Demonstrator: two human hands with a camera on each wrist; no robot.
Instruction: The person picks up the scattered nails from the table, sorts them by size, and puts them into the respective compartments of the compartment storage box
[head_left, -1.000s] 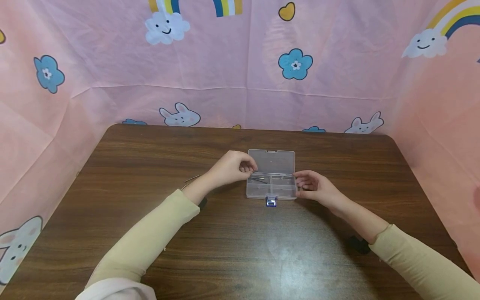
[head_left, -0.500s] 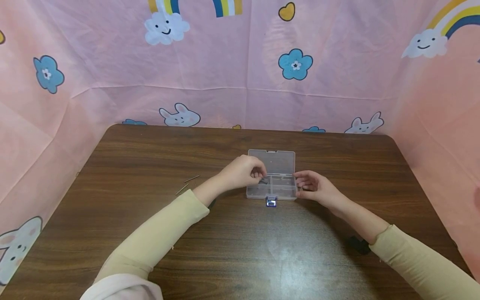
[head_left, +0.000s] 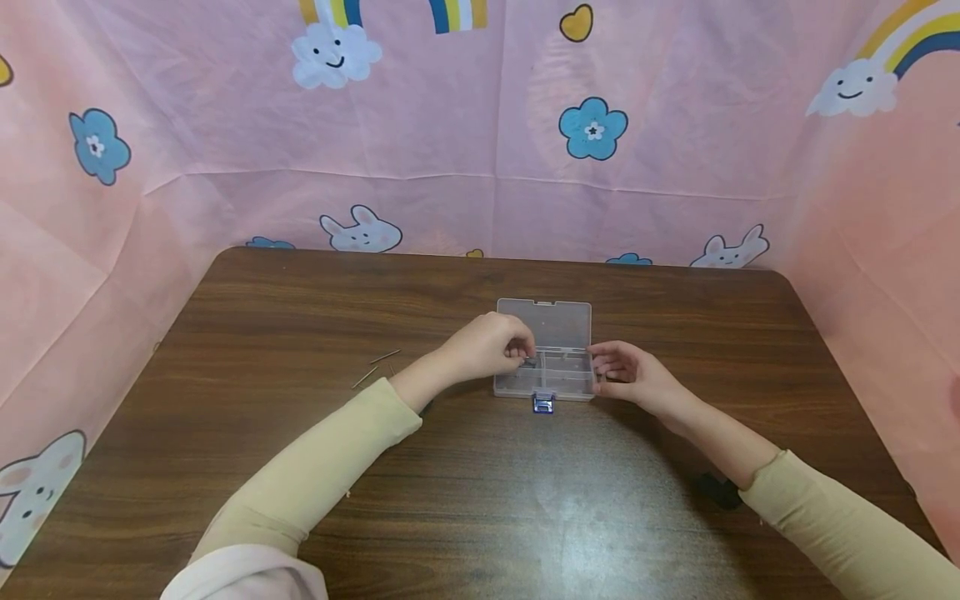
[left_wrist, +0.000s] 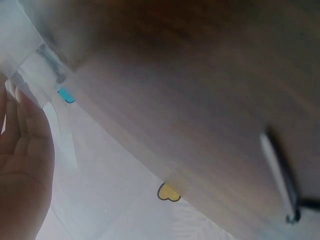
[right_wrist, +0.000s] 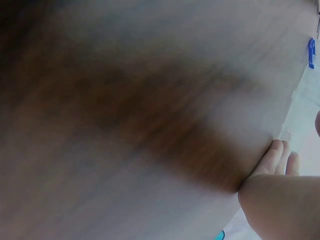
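Note:
A clear plastic box (head_left: 568,396) with divided compartments lies on the table, its lid (head_left: 555,323) raised behind it. My left hand (head_left: 491,343) reaches into its back left compartment with curled fingers. Thin dark nails show at those fingertips; the fingers partly hide them, and the grip itself is not fully visible. In the left wrist view, the left hand (left_wrist: 25,155) is beside the clear wall, with a blurred grey nail (left_wrist: 52,65) behind it. My right hand (head_left: 637,379) holds the box's right side with thumb and fingers. A blue latch (head_left: 543,404) hangs at the front.
Two nails (head_left: 365,377) lie on the brown wooden table (head_left: 450,500) left of the box, by the left forearm, and a thin third shows beside the sleeve. A pink printed curtain (head_left: 420,108) encloses the table's back and sides.
The left hand has moved right, from the box's left edge into the back left compartment, uncovering nails on the table. Over the last half second it barely shifts. The right hand stays put.

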